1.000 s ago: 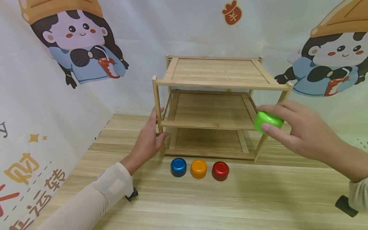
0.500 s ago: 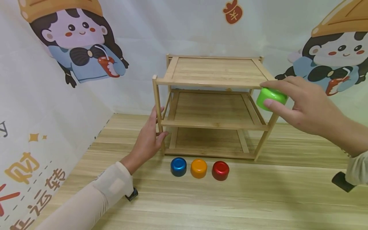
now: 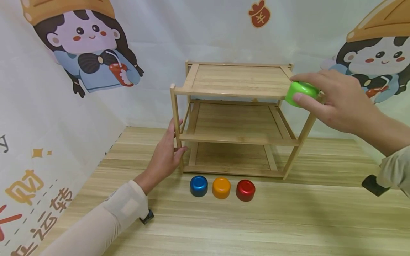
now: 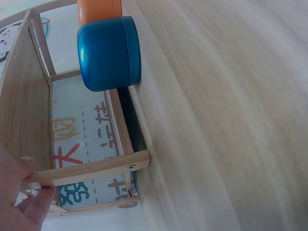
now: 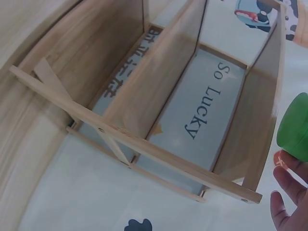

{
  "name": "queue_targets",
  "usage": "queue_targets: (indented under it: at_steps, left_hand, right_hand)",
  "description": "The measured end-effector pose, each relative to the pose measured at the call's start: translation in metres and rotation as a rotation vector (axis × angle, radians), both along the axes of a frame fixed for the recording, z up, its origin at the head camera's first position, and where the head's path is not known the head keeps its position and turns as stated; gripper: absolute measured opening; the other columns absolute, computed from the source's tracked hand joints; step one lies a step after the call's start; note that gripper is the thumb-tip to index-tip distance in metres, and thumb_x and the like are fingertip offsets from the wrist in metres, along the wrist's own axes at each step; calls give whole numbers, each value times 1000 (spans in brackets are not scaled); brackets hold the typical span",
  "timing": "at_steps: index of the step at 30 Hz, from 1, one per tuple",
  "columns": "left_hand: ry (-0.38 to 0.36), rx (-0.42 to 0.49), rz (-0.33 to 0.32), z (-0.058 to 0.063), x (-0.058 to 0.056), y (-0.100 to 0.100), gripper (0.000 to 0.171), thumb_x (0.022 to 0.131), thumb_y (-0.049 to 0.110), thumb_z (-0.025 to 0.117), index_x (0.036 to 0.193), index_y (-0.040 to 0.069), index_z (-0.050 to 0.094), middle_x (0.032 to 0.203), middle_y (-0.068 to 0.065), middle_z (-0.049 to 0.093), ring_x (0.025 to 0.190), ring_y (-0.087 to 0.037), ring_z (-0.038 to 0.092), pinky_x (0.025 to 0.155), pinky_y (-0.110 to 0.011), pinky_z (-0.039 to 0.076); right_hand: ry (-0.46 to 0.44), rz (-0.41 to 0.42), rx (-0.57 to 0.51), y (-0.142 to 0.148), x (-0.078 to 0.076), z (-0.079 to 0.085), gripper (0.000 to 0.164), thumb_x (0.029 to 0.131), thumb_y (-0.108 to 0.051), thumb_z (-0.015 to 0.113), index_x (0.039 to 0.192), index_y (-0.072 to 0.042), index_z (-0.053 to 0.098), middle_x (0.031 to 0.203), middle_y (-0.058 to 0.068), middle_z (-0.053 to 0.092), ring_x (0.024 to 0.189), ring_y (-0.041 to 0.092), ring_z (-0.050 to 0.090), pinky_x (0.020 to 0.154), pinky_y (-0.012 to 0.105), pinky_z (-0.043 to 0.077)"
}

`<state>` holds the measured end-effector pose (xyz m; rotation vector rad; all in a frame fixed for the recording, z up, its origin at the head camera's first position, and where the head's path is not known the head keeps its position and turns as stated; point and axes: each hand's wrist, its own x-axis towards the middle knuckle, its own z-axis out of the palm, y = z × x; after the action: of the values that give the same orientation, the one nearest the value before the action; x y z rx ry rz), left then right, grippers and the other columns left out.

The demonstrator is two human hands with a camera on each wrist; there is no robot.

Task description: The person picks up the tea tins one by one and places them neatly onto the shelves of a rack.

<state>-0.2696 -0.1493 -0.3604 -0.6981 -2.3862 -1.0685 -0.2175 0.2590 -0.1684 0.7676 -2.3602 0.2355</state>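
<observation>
Head, three cylinders (image 3: 221,188) before rack (image 3: 243,80), backdrop (image 3: 192,28) behind

four cylinders (image 3: 221,188), one rack (image 3: 240,122)

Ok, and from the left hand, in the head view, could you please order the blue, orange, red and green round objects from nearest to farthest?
1. Blue object: left end of the row before the rack.
2. Orange object: middle of that row.
3. Red object: right end of the row.
4. Green object: in the right hand, near the rack's upper right front corner.
</observation>
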Motion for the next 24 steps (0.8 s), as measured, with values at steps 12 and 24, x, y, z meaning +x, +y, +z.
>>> queue_targets:
  at_steps: [12, 24]
  left_hand:
    - [10, 4, -3, -1, 0, 1, 103, 92, -4, 70, 165, 28, 4, 162, -12, 36, 136, -37, 53, 82, -39, 65]
    - [-2, 0, 6, 1, 1, 1, 102, 93, -4, 70, 165, 27, 5, 160, -15, 38, 136, -37, 54, 83, -41, 65]
  right_hand:
    - [-42, -37, -20, 4, -16, 11, 42, 102, -35, 57, 139, -16, 62, 117, 21, 66, 92, 28, 52, 63, 36, 32]
    - [-86, -68, -22, 7, -29, 18, 44, 103, -36, 52, 140, -14, 61, 125, 23, 65, 95, 32, 52, 68, 40, 31]
